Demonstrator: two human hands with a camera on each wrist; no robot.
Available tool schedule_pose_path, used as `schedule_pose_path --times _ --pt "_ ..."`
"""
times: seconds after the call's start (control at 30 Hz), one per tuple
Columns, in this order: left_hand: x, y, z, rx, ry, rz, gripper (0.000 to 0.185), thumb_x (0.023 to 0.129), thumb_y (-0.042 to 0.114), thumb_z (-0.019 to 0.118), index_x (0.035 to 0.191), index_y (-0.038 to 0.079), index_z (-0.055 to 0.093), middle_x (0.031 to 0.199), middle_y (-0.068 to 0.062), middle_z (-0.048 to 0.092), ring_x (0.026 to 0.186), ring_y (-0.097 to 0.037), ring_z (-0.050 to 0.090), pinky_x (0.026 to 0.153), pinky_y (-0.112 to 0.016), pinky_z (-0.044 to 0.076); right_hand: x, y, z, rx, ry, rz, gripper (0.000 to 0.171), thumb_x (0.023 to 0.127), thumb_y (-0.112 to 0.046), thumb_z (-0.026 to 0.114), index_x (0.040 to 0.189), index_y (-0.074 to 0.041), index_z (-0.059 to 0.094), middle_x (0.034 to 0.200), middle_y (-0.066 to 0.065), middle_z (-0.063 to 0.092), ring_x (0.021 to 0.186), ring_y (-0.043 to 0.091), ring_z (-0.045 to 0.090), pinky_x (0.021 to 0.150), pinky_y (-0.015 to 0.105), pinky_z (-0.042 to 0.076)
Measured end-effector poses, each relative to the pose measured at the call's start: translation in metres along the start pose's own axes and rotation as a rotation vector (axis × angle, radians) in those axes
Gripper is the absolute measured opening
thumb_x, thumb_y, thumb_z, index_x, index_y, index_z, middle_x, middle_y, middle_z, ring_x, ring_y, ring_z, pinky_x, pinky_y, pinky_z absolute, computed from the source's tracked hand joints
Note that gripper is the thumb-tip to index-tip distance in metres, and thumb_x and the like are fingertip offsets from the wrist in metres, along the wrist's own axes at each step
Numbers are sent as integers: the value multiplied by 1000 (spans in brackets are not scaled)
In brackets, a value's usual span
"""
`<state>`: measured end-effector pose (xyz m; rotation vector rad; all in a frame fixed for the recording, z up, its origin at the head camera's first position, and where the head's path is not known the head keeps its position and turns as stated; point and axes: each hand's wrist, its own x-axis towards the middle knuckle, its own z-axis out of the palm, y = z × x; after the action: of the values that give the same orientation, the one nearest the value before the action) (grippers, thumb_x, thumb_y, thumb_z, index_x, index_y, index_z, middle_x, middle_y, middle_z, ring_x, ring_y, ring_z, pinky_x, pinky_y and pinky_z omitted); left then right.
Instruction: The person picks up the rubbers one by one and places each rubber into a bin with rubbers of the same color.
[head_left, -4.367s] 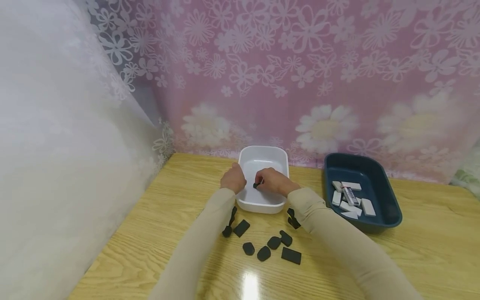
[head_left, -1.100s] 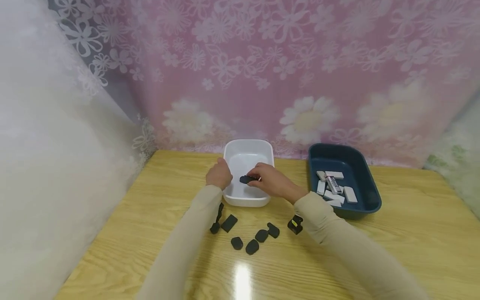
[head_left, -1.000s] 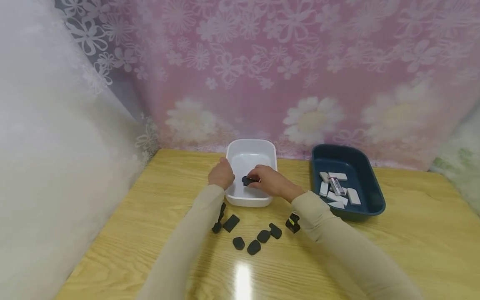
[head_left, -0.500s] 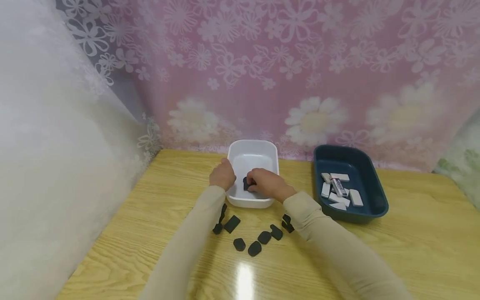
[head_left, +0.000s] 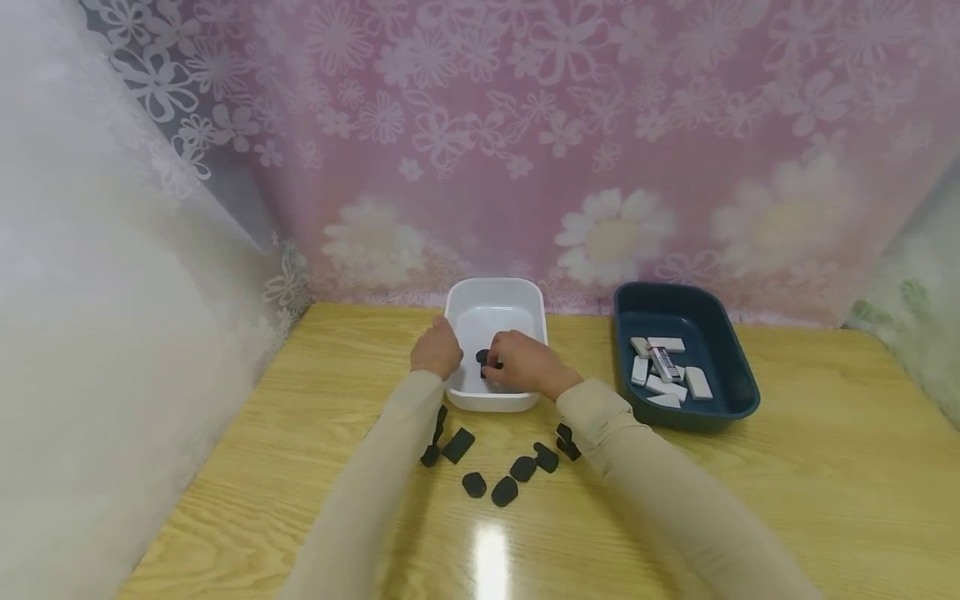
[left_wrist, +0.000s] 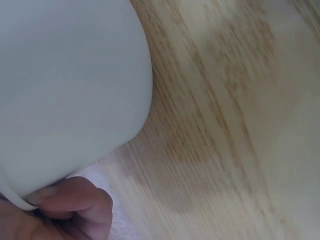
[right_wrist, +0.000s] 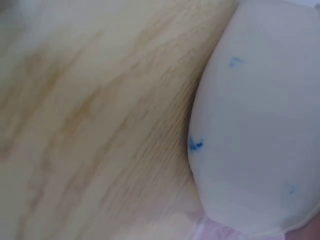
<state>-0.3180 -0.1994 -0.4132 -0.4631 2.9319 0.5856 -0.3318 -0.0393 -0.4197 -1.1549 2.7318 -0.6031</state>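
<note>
In the head view a white tub [head_left: 495, 402] stands at the back of the table. My left hand [head_left: 437, 350] grips its left rim; the left wrist view shows thumb and finger [left_wrist: 75, 200] pinching that edge. Inside the tub, my right hand [head_left: 521, 362] has its fingers curled down over small flat black pieces [head_left: 482, 356], with one dark piece partly hidden between finger and thumb. In the right wrist view the tub's outer wall [right_wrist: 260, 120] has blue marks, and the hand's work is out of sight.
In front of the tub lie a black rectangle [head_left: 458, 446] and several rounded black pieces [head_left: 505, 492]. A dark blue tub [head_left: 738, 367] with white erasers [head_left: 666, 385] stands to the right. Black wrist devices [head_left: 567, 442] hang under the forearms. A flowered curtain closes off the back.
The black rectangle at the front right has left the table since the oldest frame. My right hand, holding a black piece over the tub, has turned and lowered it. My left hand stays on the rim.
</note>
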Motion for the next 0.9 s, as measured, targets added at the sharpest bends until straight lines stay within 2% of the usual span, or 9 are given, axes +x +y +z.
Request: schedule_pose_path --times 0.17,0.27,0.47,0.6,0.67,0.7,0.8,0.9 --pt "2 1 1 -11 35 21 47 90 13 62 128 -4 40 102 -20 63 89 -32 64 70 -42 52 -11 5 -8 188 205 -71 16 94 -19 61 92 -8 73 102 2 61 95 21 58 85 37 46" --pt "1 -1 2 -8 21 9 49 90 13 62 130 -5 39 100 -19 63 86 -31 64 68 -41 52 -33 2 -15 226 264 -82 16 93 -20 62 96 -8 73 109 3 60 100 22 58 88 39 46" --pt "-2 -1 -2 -13 -5 17 52 92 13 58 135 -6 34 95 -19 64 81 -30 65 65 -40 53 -86 -4 -26 209 372 -119 6 89 -14 68 91 -12 73 106 1 60 100 17 56 87 38 47" --pt "-3 -2 -4 -6 -2 15 55 92 13 58 137 -7 33 93 -19 64 81 -31 65 65 -40 53 -113 -10 -24 113 434 -221 5 85 -9 71 90 -11 72 98 -2 61 93 15 57 82 35 49" --pt "-3 -2 -5 -1 -3 12 57 92 13 59 138 -7 32 93 -19 64 81 -30 64 65 -40 53 -124 -13 -20 75 386 -230 4 85 -9 70 88 -11 71 93 -4 61 88 14 57 78 32 50" --pt "-3 -3 -5 -1 -6 12 58 92 13 59 138 -7 31 92 -18 64 80 -30 64 64 -39 53 -128 -15 -18 66 333 -217 4 86 -11 69 89 -12 71 92 -5 60 85 12 57 76 31 49" --pt "-3 -2 -4 -2 -15 17 59 93 13 58 140 -8 30 90 -18 64 78 -29 64 63 -39 53 -141 -18 -11 54 132 -106 11 88 -19 69 96 -13 69 95 -5 56 81 10 54 73 29 48" --pt "-5 0 -2 -5 -17 26 57 93 14 58 139 -8 31 90 -18 64 78 -29 64 63 -39 52 -153 -19 -4 50 -25 23 30 86 -29 71 110 -12 64 103 -3 52 82 10 52 73 30 47"
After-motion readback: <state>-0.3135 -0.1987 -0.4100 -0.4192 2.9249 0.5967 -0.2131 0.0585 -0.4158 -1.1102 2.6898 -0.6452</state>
